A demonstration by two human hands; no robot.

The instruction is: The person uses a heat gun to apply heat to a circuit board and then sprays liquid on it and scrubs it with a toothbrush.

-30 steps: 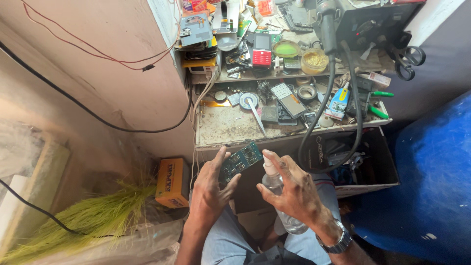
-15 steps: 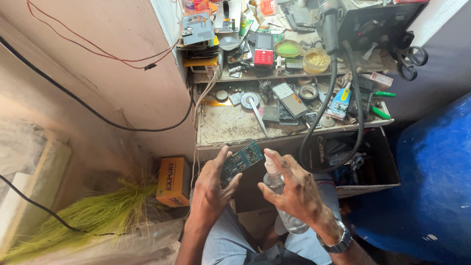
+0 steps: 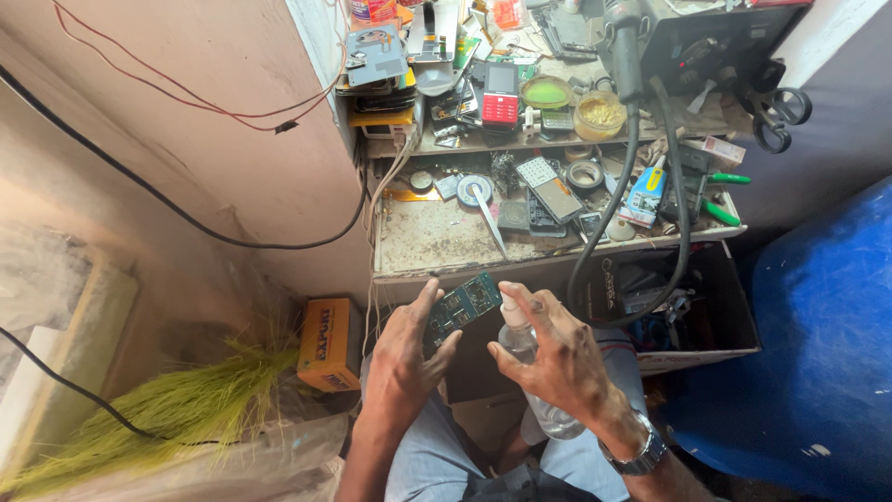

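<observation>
A: Nearest first, what's each hand on?

B: Left hand (image 3: 401, 358) has its fingers clamped round a small green circuit board (image 3: 462, 306), held tilted over the lap, just below the table (image 3: 437, 244) edge. Right hand (image 3: 557, 358) is wrapped on a clear plastic spray bottle (image 3: 531, 367), forefinger up by the white nozzle, aimed toward the board.

A: Risks?

B: Imo the grip on the board is edge-only, so it could slip to the floor. Too much liquid could run over the board and drip on the trousers. Nozzle's v. close to the board, could knock it.

A: Packages, labels?

B: Orange rectangular carton (image 3: 325, 342) w/ dark print, on the floor left of the knee, beside a green bristle broom (image 3: 177, 409). On the table: blue-and-white blister card (image 3: 643, 197) at right, small white-and-red box (image 3: 714, 149) further right. Upper shelf: red-and-black keypad phone (image 3: 500, 96), round yellowish tub (image 3: 599, 114). Black hose (image 3: 624, 186) hangs across the front.
</observation>
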